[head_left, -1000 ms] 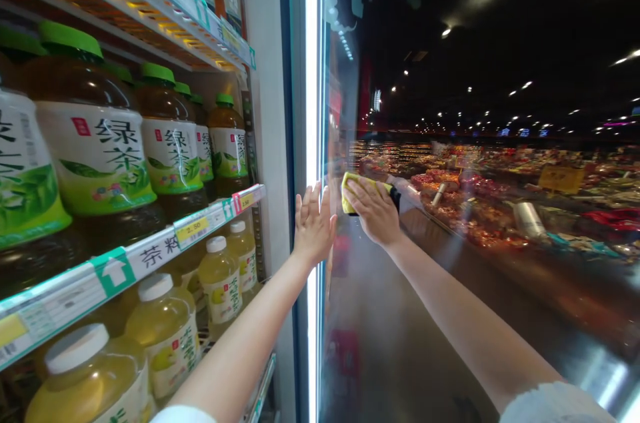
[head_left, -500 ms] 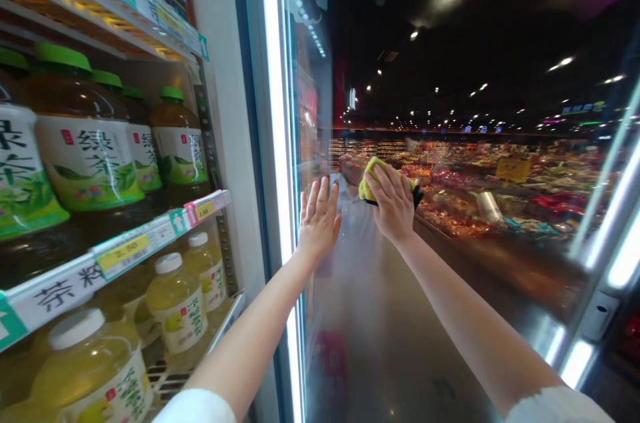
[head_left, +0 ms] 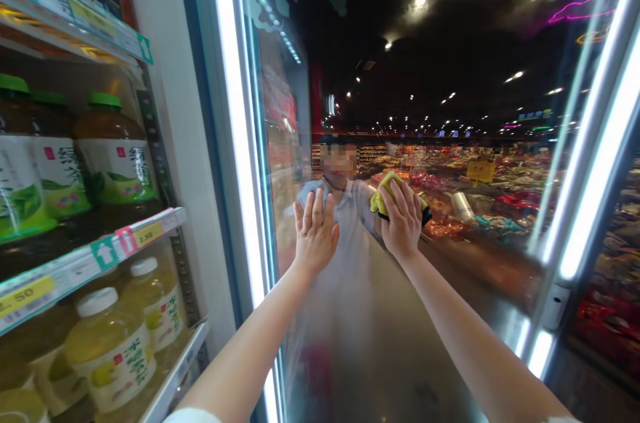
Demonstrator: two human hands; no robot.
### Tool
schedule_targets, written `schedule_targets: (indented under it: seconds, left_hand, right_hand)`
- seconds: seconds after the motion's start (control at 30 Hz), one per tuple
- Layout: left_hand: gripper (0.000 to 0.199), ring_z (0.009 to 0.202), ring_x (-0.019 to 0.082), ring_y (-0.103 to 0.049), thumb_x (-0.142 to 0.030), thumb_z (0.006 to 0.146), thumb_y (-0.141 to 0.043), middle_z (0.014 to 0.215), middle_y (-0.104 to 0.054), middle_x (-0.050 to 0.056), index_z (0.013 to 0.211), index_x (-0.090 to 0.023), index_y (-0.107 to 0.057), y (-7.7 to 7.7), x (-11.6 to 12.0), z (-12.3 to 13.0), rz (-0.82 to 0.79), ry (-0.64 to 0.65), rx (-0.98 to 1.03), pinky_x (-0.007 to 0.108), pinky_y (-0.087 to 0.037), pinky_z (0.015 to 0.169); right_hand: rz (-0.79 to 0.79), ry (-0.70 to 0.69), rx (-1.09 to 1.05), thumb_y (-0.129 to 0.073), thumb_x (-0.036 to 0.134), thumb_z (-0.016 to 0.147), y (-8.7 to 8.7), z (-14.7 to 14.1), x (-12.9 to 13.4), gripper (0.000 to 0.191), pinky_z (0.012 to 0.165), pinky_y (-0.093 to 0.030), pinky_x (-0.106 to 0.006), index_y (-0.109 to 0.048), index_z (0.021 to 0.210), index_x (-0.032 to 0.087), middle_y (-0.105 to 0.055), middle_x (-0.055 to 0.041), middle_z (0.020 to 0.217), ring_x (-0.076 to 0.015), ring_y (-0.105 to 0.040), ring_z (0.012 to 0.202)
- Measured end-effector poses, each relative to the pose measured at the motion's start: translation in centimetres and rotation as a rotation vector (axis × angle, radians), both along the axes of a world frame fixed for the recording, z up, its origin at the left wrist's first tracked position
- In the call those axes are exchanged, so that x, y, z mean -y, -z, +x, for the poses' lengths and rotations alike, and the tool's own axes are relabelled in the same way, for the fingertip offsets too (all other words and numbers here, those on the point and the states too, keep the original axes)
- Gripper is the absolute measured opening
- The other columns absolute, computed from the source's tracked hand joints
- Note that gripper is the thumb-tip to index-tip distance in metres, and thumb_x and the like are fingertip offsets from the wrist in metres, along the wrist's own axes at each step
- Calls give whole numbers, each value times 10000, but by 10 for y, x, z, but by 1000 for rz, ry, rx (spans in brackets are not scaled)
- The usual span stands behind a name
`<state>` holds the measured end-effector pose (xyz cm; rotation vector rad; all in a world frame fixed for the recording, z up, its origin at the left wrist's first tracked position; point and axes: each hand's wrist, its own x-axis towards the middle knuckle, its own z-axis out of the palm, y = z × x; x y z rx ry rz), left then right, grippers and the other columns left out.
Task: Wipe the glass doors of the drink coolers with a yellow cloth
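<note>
In the head view a large glass door fills the middle, with a person's reflection showing in it. My right hand presses a folded yellow cloth with a dark edge against the glass, its fingers laid over the top. To its left, my left hand is held up at the glass, palm forward and fingers stretched out, with nothing in it. Whether the left palm touches the pane cannot be made out.
At the left, shelves hold green-capped tea bottles and white-capped bottles of pale yellow drink. A price rail juts out between them. Bright light strips run beside the door. Heaped store goods appear through or in the glass.
The view has turned right, so the shelves and door frame sit further left. Both hands stay at the glass, the yellow cloth still under my right hand. The reflected person shows more fully.
</note>
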<state>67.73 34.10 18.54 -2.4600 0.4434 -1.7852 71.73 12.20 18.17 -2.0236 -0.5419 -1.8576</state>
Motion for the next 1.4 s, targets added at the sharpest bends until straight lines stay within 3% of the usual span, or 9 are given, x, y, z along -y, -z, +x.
schedule_targets:
  seconds: [0.17,0.4,0.6,0.83,0.97,1.07,1.2,1.3,1.4]
  left_hand:
    - [776,1585,311,-206,-268,986,-553,1675,-323,152,1657,-231,-166,5,13,2,36,19,55,592,-95,1301]
    - [764,1588,307,-194,-241,973,-577,1691,-286,117,1646,-286,-218,-2,38,8,68,61,39,590,-99,1304]
    - [809,1593,302,-167,-228,955,-590,1686,-300,104,1652,-273,-182,13,62,11,77,88,7,597,-75,1305]
    - [789,1599,301,-124,-225,942,-597,1698,-264,104,1644,-248,-237,11,102,19,95,115,-40,572,-41,1310]
    - [773,1597,318,-124,-269,936,-625,1705,-249,99,1631,-250,-286,16,122,19,88,118,-108,576,-28,1307]
    - [753,1598,316,-125,-288,946,-616,1703,-259,100,1627,-244,-297,20,132,19,110,143,-133,577,-32,1306]
    - [743,1599,298,-134,-274,962,-581,1696,-284,87,1635,-262,-266,14,147,21,151,182,-135,573,-53,1308]
    - [773,1600,303,-125,-273,952,-587,1702,-266,89,1642,-262,-239,11,162,24,129,190,-147,588,-49,1305]
    - [768,1600,311,-125,-269,949,-585,1702,-264,98,1641,-253,-251,19,178,25,101,191,-156,598,-18,1300]
  right_hand:
    - [-63,-1,-68,-492,125,956,56,-9,-4,683,1262,-234,-560,-366,1601,310,-478,-71,1602,-294,-309,1553]
    - [-68,-1,-83,-502,174,972,13,4,34,625,1268,-245,-518,-416,1574,321,-460,-42,1617,-262,-324,1547]
    - [127,58,-79,-478,138,957,66,0,53,666,1236,-278,-584,-376,1596,295,-426,-87,1634,-302,-249,1573]
    - [-30,25,-93,-522,152,924,21,14,93,609,1272,-240,-522,-497,1516,287,-461,-55,1615,-258,-292,1559]
    - [160,79,-73,-476,166,944,49,17,121,599,1249,-272,-561,-471,1535,268,-468,-91,1605,-277,-272,1566]
    - [108,69,-126,-473,136,928,76,11,119,630,1246,-265,-589,-462,1541,281,-466,-90,1607,-287,-245,1576]
    - [-25,15,-166,-514,129,898,57,16,131,653,1265,-243,-564,-483,1530,291,-440,-62,1627,-278,-260,1571]
    - [55,32,-129,-493,153,917,41,26,160,648,1263,-246,-565,-457,1549,291,-436,-60,1629,-280,-267,1568]
    - [186,71,-96,-462,168,939,59,27,178,647,1241,-271,-597,-416,1573,288,-436,-82,1626,-299,-262,1569]
